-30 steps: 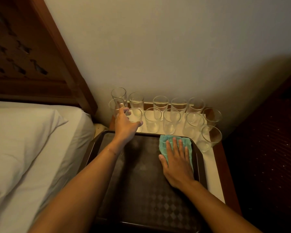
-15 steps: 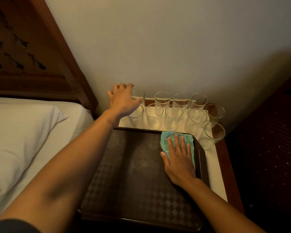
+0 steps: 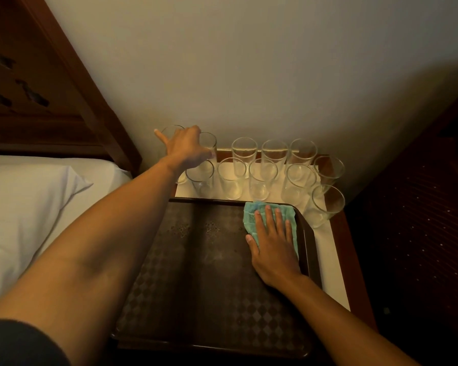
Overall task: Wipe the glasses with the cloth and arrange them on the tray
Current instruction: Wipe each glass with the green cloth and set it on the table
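While right hand (image 3: 274,249) flat on teal cloth (image 3: 251,215), left hand (image 3: 185,149) covers clear corner glass (image 3: 173,128), grip unclear.

The glasses (image 3: 233,178) before me are clear, smooth and glossy. My cloth (image 3: 249,219) is soft, nubby teal terry. The tray (image 3: 196,273) looks dark and matt with a diamond pattern. The tabletop (image 3: 328,260) is pale and smooth, edged in polished reddish wood.

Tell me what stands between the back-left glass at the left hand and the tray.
A front-row glass stands right between that back-left glass and the tray, so it likely needs lifting over.
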`<state>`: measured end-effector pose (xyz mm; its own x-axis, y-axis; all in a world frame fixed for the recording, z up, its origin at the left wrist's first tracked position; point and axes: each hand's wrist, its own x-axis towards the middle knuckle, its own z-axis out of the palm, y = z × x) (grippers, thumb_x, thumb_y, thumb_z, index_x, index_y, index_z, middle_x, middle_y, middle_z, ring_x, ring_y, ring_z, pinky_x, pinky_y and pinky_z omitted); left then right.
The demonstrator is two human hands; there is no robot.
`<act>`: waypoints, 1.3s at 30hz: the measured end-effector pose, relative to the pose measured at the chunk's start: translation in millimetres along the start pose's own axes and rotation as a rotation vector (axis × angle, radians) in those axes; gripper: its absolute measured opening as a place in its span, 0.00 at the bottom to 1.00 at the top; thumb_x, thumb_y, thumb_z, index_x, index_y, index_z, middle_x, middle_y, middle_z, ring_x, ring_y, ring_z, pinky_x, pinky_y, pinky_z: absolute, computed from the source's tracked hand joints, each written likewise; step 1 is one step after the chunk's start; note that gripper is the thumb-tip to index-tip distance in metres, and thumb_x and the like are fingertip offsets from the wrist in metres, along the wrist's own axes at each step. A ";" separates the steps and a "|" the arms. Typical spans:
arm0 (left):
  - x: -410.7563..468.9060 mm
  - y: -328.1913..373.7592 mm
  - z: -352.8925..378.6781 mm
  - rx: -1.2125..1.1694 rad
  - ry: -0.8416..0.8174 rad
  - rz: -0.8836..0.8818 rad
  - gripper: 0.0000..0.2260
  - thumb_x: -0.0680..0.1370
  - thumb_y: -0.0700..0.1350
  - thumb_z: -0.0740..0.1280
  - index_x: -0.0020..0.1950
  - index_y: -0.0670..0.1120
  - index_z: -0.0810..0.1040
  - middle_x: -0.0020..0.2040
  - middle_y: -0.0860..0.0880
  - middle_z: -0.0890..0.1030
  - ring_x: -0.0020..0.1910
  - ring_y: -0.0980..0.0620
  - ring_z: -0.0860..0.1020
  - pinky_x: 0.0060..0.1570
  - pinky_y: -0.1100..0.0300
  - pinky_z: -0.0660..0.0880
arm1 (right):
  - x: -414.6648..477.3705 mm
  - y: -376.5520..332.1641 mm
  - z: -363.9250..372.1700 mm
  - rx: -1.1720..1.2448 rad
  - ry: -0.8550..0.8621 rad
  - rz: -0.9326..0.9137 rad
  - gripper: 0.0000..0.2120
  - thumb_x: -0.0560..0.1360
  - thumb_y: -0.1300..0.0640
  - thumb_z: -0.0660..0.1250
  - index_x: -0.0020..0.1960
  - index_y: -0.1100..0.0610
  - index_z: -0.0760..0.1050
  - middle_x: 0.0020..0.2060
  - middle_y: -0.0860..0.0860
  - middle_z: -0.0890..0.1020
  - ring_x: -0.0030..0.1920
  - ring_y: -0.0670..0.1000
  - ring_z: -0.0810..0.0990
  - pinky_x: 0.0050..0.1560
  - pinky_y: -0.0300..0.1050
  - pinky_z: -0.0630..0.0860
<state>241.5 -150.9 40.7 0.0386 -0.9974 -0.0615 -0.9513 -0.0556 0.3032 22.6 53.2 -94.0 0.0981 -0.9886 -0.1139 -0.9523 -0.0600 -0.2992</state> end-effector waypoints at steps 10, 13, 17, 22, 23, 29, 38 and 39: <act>-47.4 21.3 -50.8 -0.638 0.443 0.176 0.36 0.70 0.57 0.79 0.74 0.52 0.70 0.59 0.51 0.78 0.57 0.54 0.76 0.65 0.55 0.75 | -7.2 0.8 -40.8 0.496 0.041 0.059 0.27 0.87 0.63 0.56 0.84 0.50 0.58 0.84 0.52 0.57 0.85 0.52 0.51 0.84 0.49 0.52; -91.2 43.0 -82.2 -1.020 0.454 0.270 0.36 0.69 0.51 0.81 0.73 0.48 0.69 0.58 0.43 0.78 0.56 0.45 0.81 0.58 0.55 0.82 | -19.7 -4.6 -83.2 0.678 0.246 0.128 0.24 0.86 0.61 0.60 0.82 0.51 0.64 0.75 0.54 0.74 0.73 0.53 0.74 0.64 0.36 0.74; -157.5 72.1 -93.1 -1.454 0.335 0.284 0.33 0.71 0.37 0.79 0.73 0.44 0.69 0.55 0.35 0.80 0.54 0.35 0.84 0.55 0.38 0.82 | -38.5 -21.5 -155.4 0.945 0.572 0.105 0.18 0.87 0.55 0.59 0.76 0.52 0.71 0.67 0.51 0.80 0.66 0.50 0.80 0.57 0.32 0.80; -233.7 120.6 -66.0 -1.736 0.112 0.221 0.28 0.76 0.44 0.75 0.74 0.49 0.70 0.53 0.43 0.86 0.49 0.46 0.85 0.44 0.53 0.82 | -77.4 -49.0 -225.6 1.154 0.683 -0.072 0.22 0.84 0.47 0.59 0.76 0.51 0.72 0.63 0.50 0.82 0.64 0.50 0.82 0.64 0.60 0.81; -241.3 129.4 -61.2 -1.764 0.087 0.200 0.26 0.77 0.46 0.75 0.74 0.49 0.70 0.53 0.44 0.87 0.49 0.48 0.85 0.43 0.55 0.82 | -87.4 -56.6 -227.1 1.146 0.640 -0.132 0.23 0.84 0.47 0.59 0.78 0.50 0.70 0.66 0.48 0.82 0.67 0.48 0.81 0.67 0.59 0.79; -276.5 154.9 -67.5 -1.690 0.094 0.072 0.20 0.78 0.62 0.64 0.61 0.50 0.79 0.49 0.52 0.86 0.49 0.58 0.85 0.48 0.61 0.82 | -132.0 -74.1 -215.2 0.894 0.525 -0.350 0.32 0.85 0.48 0.56 0.85 0.41 0.48 0.84 0.37 0.52 0.82 0.37 0.53 0.79 0.35 0.59; -292.3 163.9 -83.4 -1.599 0.094 0.272 0.11 0.83 0.54 0.61 0.58 0.50 0.78 0.44 0.57 0.83 0.45 0.59 0.81 0.43 0.64 0.79 | -134.7 -80.7 -241.8 1.098 0.514 -0.377 0.32 0.84 0.44 0.54 0.84 0.37 0.43 0.84 0.40 0.54 0.81 0.38 0.58 0.77 0.36 0.66; -287.0 161.4 -88.5 -1.620 0.122 0.262 0.10 0.84 0.52 0.61 0.60 0.50 0.78 0.43 0.60 0.84 0.45 0.62 0.83 0.42 0.67 0.80 | -138.8 -84.9 -234.7 1.020 0.516 -0.396 0.33 0.85 0.44 0.54 0.84 0.36 0.41 0.84 0.36 0.48 0.81 0.34 0.52 0.73 0.26 0.62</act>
<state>103.9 122.2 191.4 0.0351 -0.9801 0.1955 0.3522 0.1952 0.9153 22.0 163.1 169.5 -0.0175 -0.8789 0.4766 -0.1941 -0.4646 -0.8640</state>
